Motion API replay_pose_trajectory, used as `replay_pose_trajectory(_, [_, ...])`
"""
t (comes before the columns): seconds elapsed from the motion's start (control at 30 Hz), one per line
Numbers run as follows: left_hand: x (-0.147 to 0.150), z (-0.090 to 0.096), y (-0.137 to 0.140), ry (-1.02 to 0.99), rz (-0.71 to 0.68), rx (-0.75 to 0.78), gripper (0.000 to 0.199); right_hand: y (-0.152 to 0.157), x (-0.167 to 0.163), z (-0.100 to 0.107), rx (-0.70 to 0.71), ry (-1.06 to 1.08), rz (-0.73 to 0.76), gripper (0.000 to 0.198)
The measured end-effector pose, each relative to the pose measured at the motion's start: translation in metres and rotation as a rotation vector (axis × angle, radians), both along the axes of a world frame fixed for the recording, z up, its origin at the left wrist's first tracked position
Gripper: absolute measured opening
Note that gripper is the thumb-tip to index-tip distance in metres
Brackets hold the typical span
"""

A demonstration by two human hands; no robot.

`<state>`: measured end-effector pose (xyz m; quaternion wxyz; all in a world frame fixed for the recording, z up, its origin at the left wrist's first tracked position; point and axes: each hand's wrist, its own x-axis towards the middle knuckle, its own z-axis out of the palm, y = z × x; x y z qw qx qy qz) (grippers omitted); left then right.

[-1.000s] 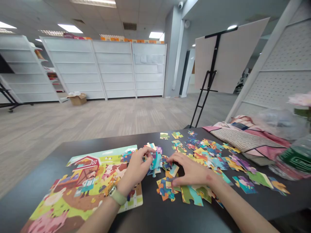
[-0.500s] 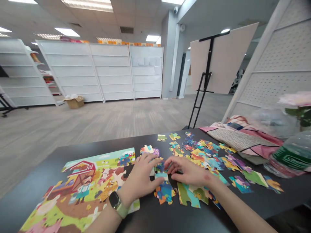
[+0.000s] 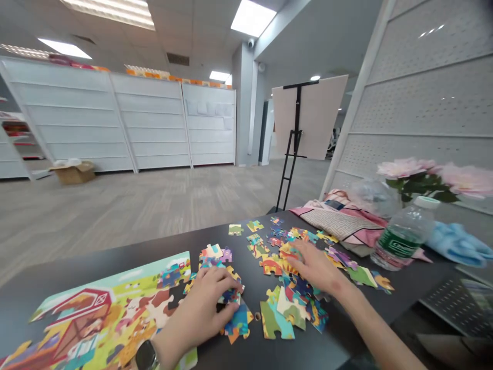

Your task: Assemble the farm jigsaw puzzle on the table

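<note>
My left hand [image 3: 208, 304] rests on a small group of jigsaw puzzle pieces [image 3: 239, 322], fingers bent and thumb closed towards the index finger around a piece. Part of that group is hidden under the palm. Over a loose heap of colourful puzzle pieces [image 3: 271, 264], my right hand [image 3: 313, 266] reaches with its fingers apart; its fingertips touch or hover just above yellow and orange pieces. To the left lies a partly assembled farm puzzle [image 3: 127, 313] with a red barn and cows. Larger green and blue pieces [image 3: 277, 314] lie between my hands, nearer to me.
Beyond the heap sit a patterned pink cloth [image 3: 342, 221], a water bottle [image 3: 402, 236] and pink flowers [image 3: 408, 169]. A light blue cloth [image 3: 460, 244] lies at the right. Past the black table [image 3: 154, 249] stand an easel [image 3: 295, 144] and white shelving [image 3: 148, 123].
My right hand has moved away from my left, out over the heap of pieces. My left hand has closed lower onto the small group. The view has turned to the right.
</note>
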<state>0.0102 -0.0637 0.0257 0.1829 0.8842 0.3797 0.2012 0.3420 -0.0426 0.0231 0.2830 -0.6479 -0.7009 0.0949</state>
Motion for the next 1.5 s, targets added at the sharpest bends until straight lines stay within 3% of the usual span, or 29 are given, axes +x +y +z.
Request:
replay_pose_trajectory(0.17, [0.002, -0.003, 0.0, 0.012, -0.007, 0.01, 0.025, -0.052, -0.029, -0.028, -0.117, -0.156, 0.069, 0.051])
replay_pose_trajectory(0.37, [0.003, -0.009, -0.004, 0.034, -0.01, 0.083, 0.032, -0.069, -0.062, -0.041, 0.002, -0.022, 0.088, 0.044])
replay_pose_trajectory(0.6, [0.022, 0.001, -0.022, 0.151, -0.209, 0.109, 0.047, -0.056, -0.071, -0.016, -0.097, 0.208, 0.293, 0.048])
replay_pose_trajectory(0.7, [0.024, 0.004, -0.023, 0.146, -0.2, 0.12, 0.037, -0.047, -0.048, -0.014, -0.082, 0.088, 0.241, 0.045])
replay_pose_trajectory(0.83, [0.021, 0.005, -0.02, 0.13, -0.132, 0.12, 0.026, -0.044, -0.01, -0.031, -0.118, -0.152, 0.115, 0.041])
replay_pose_trajectory(0.93, [0.021, 0.005, -0.019, 0.147, -0.086, 0.09, 0.023, -0.053, 0.002, -0.04, -0.033, -0.194, 0.031, 0.04])
replay_pose_trajectory(1.07, [0.023, 0.001, -0.019, 0.14, -0.048, 0.079, 0.024, -0.075, -0.016, -0.029, 0.089, -0.165, 0.04, 0.036])
replay_pose_trajectory(1.23, [0.022, -0.004, -0.02, 0.118, -0.039, 0.078, 0.03, -0.101, -0.054, -0.017, -0.054, -0.041, 0.298, 0.044])
replay_pose_trajectory(1.4, [0.02, -0.004, -0.018, 0.108, -0.04, 0.047, 0.03, -0.101, -0.048, -0.03, -0.062, 0.176, 0.157, 0.029])
replay_pose_trajectory(1.5, [0.021, -0.002, -0.019, 0.112, -0.055, 0.014, 0.029, -0.095, -0.038, -0.038, 0.007, 0.27, 0.005, 0.029])
